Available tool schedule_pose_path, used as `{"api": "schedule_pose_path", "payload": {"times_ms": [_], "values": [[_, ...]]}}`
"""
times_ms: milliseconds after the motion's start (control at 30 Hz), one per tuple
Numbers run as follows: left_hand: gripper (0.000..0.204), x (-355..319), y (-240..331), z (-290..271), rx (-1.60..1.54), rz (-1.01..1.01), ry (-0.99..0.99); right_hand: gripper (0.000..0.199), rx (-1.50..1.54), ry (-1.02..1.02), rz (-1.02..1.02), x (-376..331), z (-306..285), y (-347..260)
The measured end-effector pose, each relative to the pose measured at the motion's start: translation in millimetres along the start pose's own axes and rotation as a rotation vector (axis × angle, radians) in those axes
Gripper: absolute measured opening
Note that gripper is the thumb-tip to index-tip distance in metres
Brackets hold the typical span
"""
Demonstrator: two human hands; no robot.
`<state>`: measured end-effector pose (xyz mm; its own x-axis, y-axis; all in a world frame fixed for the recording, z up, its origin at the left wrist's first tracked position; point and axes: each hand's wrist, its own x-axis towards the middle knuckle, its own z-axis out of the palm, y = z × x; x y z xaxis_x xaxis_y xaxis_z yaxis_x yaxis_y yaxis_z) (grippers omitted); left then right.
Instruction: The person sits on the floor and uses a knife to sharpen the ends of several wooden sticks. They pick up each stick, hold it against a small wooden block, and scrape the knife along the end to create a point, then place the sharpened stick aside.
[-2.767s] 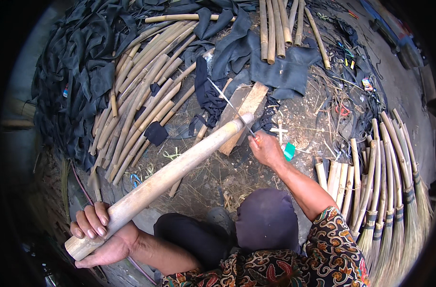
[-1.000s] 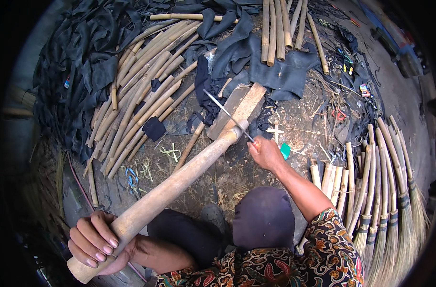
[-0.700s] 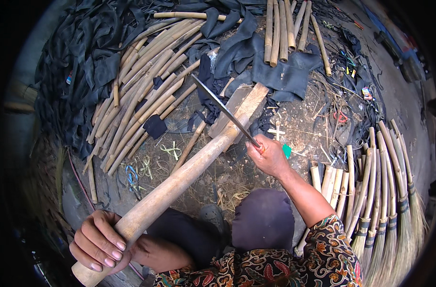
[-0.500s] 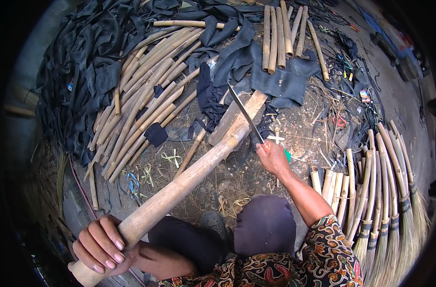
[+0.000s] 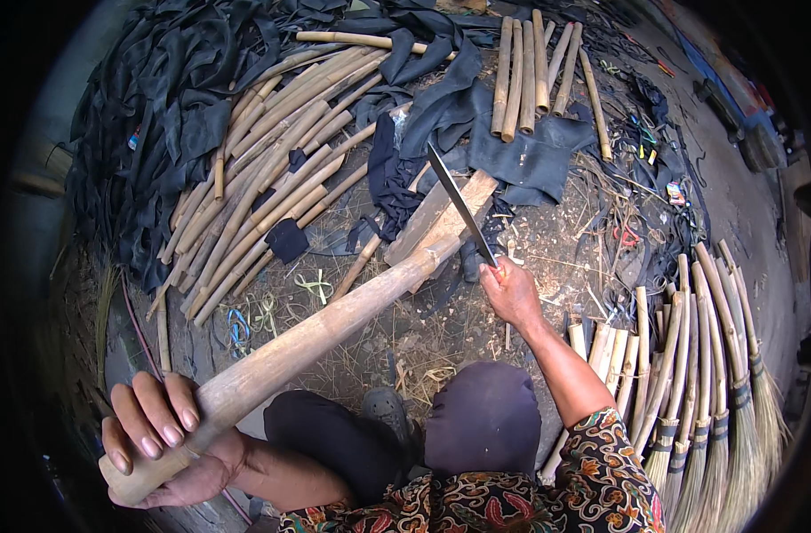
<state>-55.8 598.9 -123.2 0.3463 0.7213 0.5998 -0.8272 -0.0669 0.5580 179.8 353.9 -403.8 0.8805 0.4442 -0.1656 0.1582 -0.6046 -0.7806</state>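
A thick pale bamboo pole (image 5: 316,333) slants across the lower left. My left hand (image 5: 159,419) has its fingers curled over the near end, with the thumb side underneath. The pole's far end lies over a rough wooden block (image 5: 416,226) on the ground. My right hand (image 5: 514,295) is closed round the handle of a long knife (image 5: 461,206) with a dark, straight blade. That blade points up and to the left, passing over the block just beyond the pole's tip. Most of the handle is hidden by my fingers.
Bamboo poles (image 5: 272,191) lie heaped at left beside black rubber sheets (image 5: 156,115). Several bamboo lengths (image 5: 527,80) rest at the far side. Brooms (image 5: 743,417) with bamboo handles stand at right. My knee (image 5: 483,417) is near. Wood chips and straw litter the ground.
My left hand and the pole's near end have shifted left and slightly up, and its fingers look looser. The pole seems turned a little. The knife stays over the block, almost unmoved.
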Motion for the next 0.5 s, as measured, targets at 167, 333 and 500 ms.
{"api": "schedule_pose_path", "payload": {"times_ms": [167,333,500], "values": [[0.033,5,1,-3,-0.024,0.010,-0.107,0.029,0.097,-0.035,-0.118,-7,-13,-53],[0.030,4,5,-7,-0.101,-0.133,-0.246,0.021,0.247,-0.061,-0.212,-19,-4,-66],[0.039,2,6,-3,-0.035,-0.087,-0.227,0.032,-0.159,-0.231,-0.048,10,22,-47]]}}
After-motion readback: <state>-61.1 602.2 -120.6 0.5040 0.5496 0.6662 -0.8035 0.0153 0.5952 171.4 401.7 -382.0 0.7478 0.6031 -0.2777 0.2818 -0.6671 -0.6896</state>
